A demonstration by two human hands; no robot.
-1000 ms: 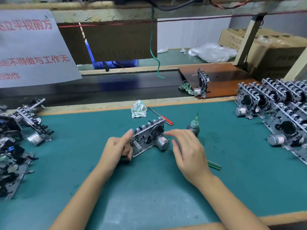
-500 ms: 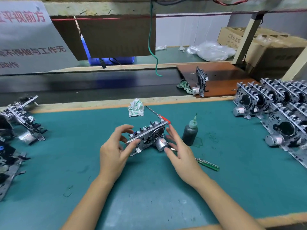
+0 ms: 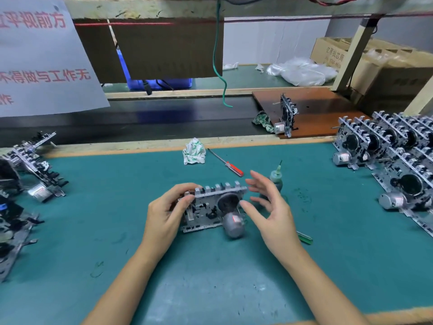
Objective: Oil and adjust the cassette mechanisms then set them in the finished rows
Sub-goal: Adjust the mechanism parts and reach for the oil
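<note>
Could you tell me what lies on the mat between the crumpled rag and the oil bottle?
In the head view, the red-handled screwdriver lies between the crumpled rag and the oil bottle.

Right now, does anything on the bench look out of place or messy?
Mostly tidy. A green-handled tool lies half hidden under the right hand, easy to knock. Dark smudges mark the green mat beside the oil bottle, possibly oil. The mechanisms at far left lie in a loose heap, unlike the rows on the right.

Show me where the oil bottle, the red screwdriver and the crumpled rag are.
oil bottle (image 3: 276, 179), head view, on its upper body
red screwdriver (image 3: 234, 168), head view, on its handle
rag (image 3: 195, 154), head view, on its middle
</note>
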